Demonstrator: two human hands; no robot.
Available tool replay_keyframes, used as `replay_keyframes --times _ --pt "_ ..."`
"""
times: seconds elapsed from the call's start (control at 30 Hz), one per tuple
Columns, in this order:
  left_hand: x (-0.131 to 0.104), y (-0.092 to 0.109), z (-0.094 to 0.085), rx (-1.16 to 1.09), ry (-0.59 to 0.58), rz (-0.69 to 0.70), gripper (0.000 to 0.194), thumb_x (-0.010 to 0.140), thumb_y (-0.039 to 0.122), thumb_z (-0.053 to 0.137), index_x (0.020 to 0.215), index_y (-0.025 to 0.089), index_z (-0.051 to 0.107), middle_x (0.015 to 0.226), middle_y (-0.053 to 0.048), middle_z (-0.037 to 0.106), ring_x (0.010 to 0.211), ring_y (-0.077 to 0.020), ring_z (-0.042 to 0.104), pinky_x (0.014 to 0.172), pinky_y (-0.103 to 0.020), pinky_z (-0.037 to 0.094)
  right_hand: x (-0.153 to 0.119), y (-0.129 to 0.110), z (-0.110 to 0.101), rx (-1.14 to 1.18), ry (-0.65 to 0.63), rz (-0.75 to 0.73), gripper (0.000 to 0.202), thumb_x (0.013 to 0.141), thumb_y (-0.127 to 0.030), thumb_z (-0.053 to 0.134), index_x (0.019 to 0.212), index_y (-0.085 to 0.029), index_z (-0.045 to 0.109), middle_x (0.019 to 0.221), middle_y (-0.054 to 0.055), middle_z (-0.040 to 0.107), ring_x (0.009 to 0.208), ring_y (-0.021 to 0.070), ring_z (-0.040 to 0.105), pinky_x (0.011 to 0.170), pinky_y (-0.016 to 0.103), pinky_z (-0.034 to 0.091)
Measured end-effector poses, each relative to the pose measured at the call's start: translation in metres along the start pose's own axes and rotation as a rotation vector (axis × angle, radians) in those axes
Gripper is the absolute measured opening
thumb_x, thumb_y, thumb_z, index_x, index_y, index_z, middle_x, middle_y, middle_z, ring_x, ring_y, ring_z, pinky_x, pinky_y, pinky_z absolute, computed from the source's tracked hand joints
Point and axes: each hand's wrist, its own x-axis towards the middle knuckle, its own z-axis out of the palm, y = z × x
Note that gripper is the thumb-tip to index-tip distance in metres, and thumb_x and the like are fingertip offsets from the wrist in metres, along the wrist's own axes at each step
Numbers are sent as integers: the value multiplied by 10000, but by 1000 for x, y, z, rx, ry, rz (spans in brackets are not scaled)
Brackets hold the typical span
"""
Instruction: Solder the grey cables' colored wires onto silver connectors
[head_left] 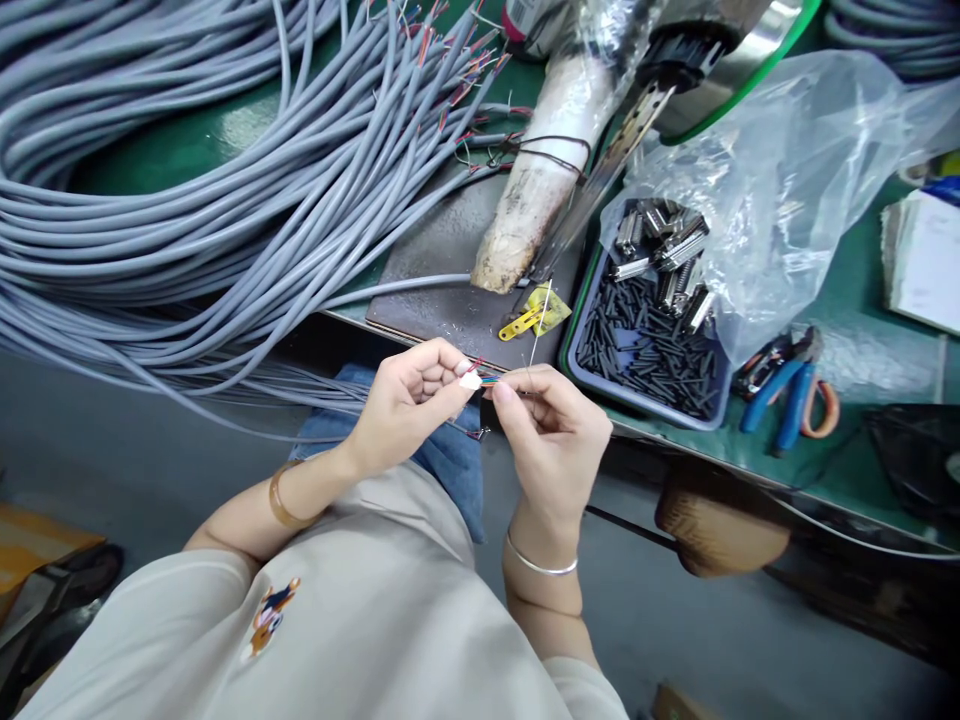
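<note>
My left hand (409, 395) is closed, thumb and fingertips pinching the coloured wires near a small white piece (470, 380) at the thumb tip. I cannot tell whether that piece is a cover or tape. Thin coloured wires (489, 380) bridge the short gap between both hands, in front of the bench edge. The thumb and forefinger of my right hand (555, 430) pinch their other end. Just above the right fingers rises a thin silvery strand (541, 320); whether the hand holds it is unclear. A yellow clip-like piece (521, 325) lies on the dark plate beyond.
Grey cables (225, 210) with stripped ends cover the bench's left. A whitish tube (540, 170) and a soldering iron (626, 125) slant down over the dark plate (435, 235). Right of them stands a blue tray (645, 395) of black sleeves and metal connectors, beside blue-handled pliers (795, 405).
</note>
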Motion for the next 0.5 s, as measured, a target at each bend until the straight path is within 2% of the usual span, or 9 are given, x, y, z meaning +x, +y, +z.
replay_keyframes --times 0.1,0.2,0.3,0.37,0.5 --pt "-1 -4 0 89 44 108 166 883 284 739 833 162 638 686 39 577 551 -45 474 525 -161 410 -2 -2 5 -53 23 -68 151 937 -241 669 791 -205 670 747 -33 619 521 58 394 478 249 302" --pt "0 -3 -2 106 71 183 118 884 233 721 817 158 659 771 18 590 634 -56 517 574 -160 439 -5 -3 5 -130 45 -154 120 917 -202 676 797 -208 678 767 -30 636 513 55 362 504 256 326" --pt "2 0 -3 47 24 153 156 877 247 735 789 151 650 761 24 573 561 -35 458 511 -158 396 -7 -1 2 -67 40 -80 57 928 -237 678 912 -222 731 793 -18 653 513 61 381 508 263 332" --pt "3 1 -3 16 -5 122 185 872 275 750 788 149 643 741 29 570 523 -25 424 482 -159 369 -6 1 1 6 24 2 105 931 -277 689 1004 -231 749 821 -12 662 506 59 378 487 264 300" --pt "2 -2 -3 49 6 137 190 861 282 761 791 151 643 746 20 573 568 -40 458 511 -158 388 -2 0 3 32 12 37 88 913 -277 708 857 -212 730 737 -35 592 514 55 364 485 258 276"
